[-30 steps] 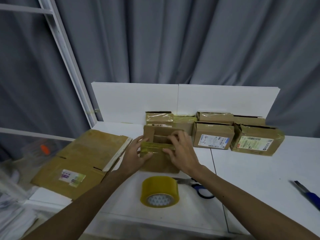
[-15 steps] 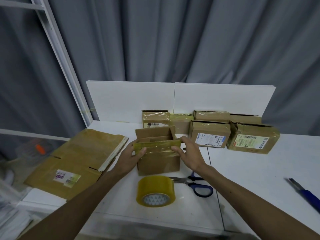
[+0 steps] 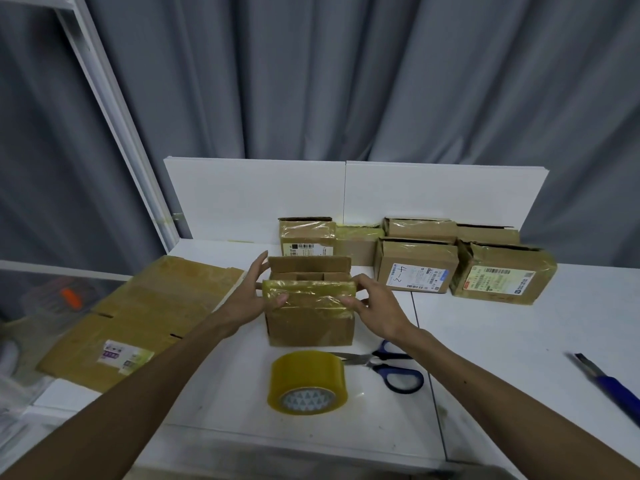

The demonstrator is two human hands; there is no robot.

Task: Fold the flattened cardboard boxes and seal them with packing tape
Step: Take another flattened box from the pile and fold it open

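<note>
Folding step: left hand [image 3: 250, 299] & right hand [image 3: 375, 311] grip box [image 3: 310, 322] by near flap, top open. Next, I think: close flaps, take tape [image 3: 306, 382].

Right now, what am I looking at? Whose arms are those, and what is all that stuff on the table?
No robot here. The picture comes from a camera worn on a person's head, looking down, so the arms are that person's own. The left hand and right hand hold a small cardboard box standing on the white table. Its top flaps are not closed yet. In front of it lies a roll of yellowish packing tape, with blue-handled scissors beside it. A blue-handled tool lies at the far right; I cannot tell just what it is. To the left lies flattened cardboard, waiting to be folded. At the back stand other boxes, wrapped in shiny tape.
</note>
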